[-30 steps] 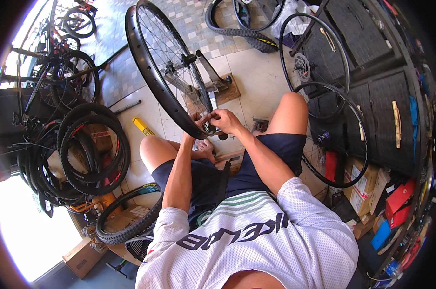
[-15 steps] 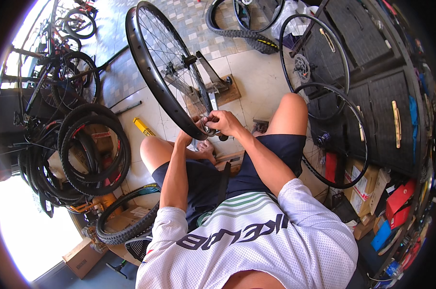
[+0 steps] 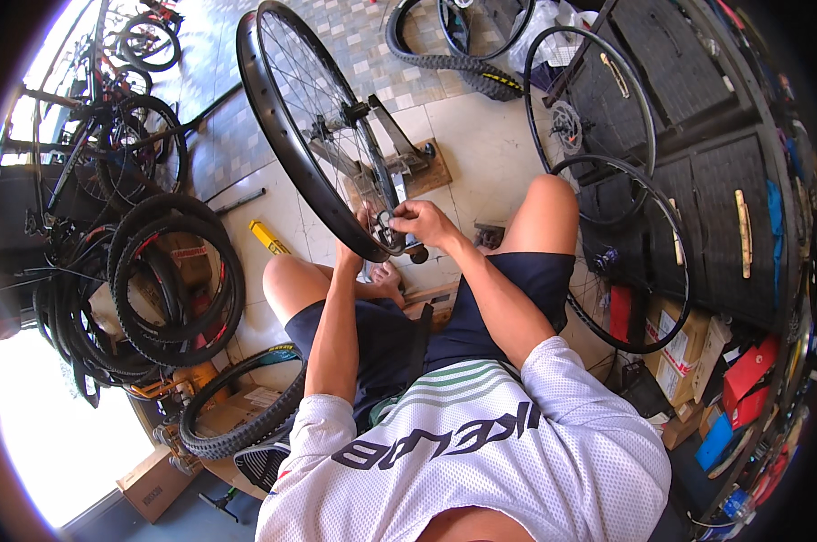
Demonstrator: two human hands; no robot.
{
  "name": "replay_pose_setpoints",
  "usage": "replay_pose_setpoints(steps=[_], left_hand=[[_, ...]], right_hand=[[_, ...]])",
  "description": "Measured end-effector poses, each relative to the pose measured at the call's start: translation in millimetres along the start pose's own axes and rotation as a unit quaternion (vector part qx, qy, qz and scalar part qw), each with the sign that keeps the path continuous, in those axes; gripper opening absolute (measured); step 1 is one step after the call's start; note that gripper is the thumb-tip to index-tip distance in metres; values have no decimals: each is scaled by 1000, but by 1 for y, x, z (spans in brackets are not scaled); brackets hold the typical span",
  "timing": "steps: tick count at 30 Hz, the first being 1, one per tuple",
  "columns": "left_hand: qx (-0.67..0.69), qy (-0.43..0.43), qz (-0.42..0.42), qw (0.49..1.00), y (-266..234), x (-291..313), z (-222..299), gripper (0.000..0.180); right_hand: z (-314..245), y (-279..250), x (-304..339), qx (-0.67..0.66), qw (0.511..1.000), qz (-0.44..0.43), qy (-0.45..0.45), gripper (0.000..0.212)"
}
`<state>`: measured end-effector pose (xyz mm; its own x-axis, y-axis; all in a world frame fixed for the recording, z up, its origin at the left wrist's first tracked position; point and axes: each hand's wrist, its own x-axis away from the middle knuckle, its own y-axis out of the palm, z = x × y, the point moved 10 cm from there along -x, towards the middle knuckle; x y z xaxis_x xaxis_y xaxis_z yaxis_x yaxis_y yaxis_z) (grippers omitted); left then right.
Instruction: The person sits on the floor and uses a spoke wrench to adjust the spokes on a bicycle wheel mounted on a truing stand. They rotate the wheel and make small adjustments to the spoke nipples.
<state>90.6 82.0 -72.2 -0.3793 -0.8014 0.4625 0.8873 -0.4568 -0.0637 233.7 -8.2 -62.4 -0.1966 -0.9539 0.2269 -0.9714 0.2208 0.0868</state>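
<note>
between my knees, a bicycle wheel [image 3: 277, 131] with a wide black rim stands upright and slightly tilted in a metal stand [image 3: 392, 126] on a wooden base [image 3: 434, 170]. my left hand [image 3: 348, 252] is at the rim's near end, partly hidden, so i cannot tell its grip; my right hand [image 3: 424, 223] has bent fingers at a small pale round piece [image 3: 385, 219], whether pinching it i cannot tell. right: a cardboard box [image 3: 675, 357] below a dark cabinet [image 3: 724, 217] with shut doors; box contents hidden. pale floor tiles [image 3: 480, 122] stretch between stand and cabinet, where bare rims [image 3: 684, 271] lean; a yellow bar [image 3: 266, 238] lies beyond my left knee. compared with half a second earlier, my right fingers are straighter and the round piece shows more plainly; the wheel remains seated.
</note>
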Motion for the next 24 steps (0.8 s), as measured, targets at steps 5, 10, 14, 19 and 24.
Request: replay_pose_setpoints(steps=[5, 10, 14, 19, 24], left_hand=[[-100, 41, -5, 994, -9, -12, -14, 44], [-69, 48, -28, 996, 17, -4, 0, 39], [-45, 33, -61, 997, 19, -3, 3, 41], [-73, -74, -132, 986, 14, -5, -19, 44], [-215, 46, -89, 971, 15, -10, 2, 46]], right_hand=[[-1, -18, 0, 139, 984, 110, -1, 33], [11, -11, -1, 159, 984, 76, 9, 34], [3, 0, 0, 141, 988, 53, -14, 35], [-20, 8, 6, 201, 977, 56, -49, 33], [-4, 6, 2, 167, 984, 55, -20, 30]])
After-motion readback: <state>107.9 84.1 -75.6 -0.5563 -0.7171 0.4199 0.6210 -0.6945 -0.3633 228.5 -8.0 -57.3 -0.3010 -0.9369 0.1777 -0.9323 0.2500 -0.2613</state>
